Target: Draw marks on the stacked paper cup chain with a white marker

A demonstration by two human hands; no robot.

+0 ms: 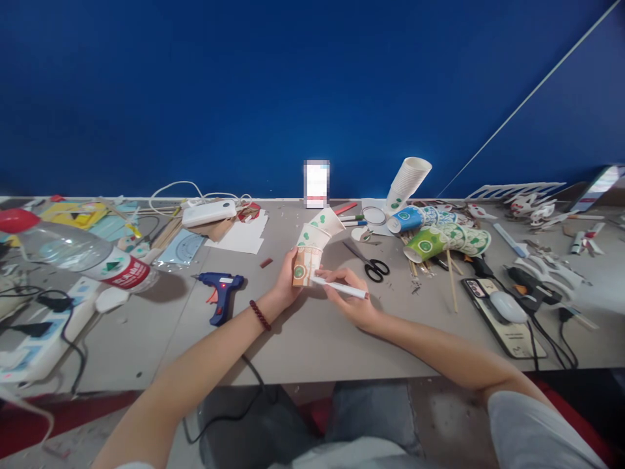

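My left hand [287, 279] is closed round the lowest cup of a curved chain of paper cups [312, 242]. That cup is coloured orange-brown with a green round logo, and the white ones above it carry green leaf prints and lean to the right. In my right hand [352, 298] is a slim white marker [344, 288] with a reddish end. Its other end points at the orange-brown cup's side; whether the tip touches is too small to tell. A blue glue gun [221, 293] lies left of my left hand. Black-handled scissors [374, 266] lie beyond my right hand.
A stack of white paper cups [409, 182] leans at the back, near blue cups [410, 218] and green cups [427, 243]. A plastic bottle [92, 254] and a power strip [53, 335] occupy the left. A phone [508, 326] and cables lie right. A lit phone [316, 184] stands by the wall.
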